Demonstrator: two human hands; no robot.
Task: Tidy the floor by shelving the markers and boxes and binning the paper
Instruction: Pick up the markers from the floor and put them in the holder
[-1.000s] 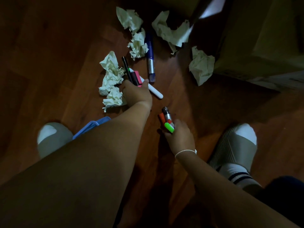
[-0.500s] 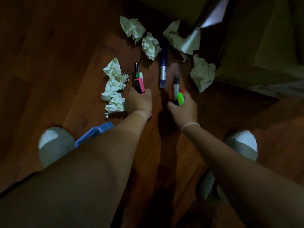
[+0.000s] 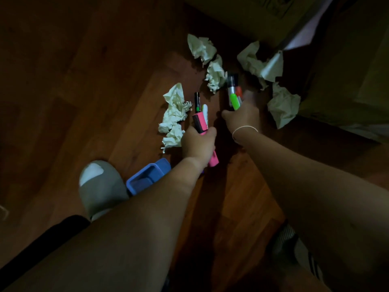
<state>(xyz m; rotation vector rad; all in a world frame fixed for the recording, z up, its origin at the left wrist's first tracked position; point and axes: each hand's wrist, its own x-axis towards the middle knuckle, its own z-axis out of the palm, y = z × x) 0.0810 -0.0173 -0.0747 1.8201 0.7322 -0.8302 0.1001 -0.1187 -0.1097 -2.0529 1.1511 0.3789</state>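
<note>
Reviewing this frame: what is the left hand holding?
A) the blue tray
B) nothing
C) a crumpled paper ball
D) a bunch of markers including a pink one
D: the left hand grips a bunch of markers, the pink marker sticking out above and below the fist.

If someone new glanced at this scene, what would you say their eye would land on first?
Probably the two hands in the middle of the dim wooden floor, each gripping a bunch of bright markers: the left hand holds a pink highlighter, the right hand a green marker. Next, the pale crumpled paper scattered beyond them, and a blue tray by the left foot.
</note>
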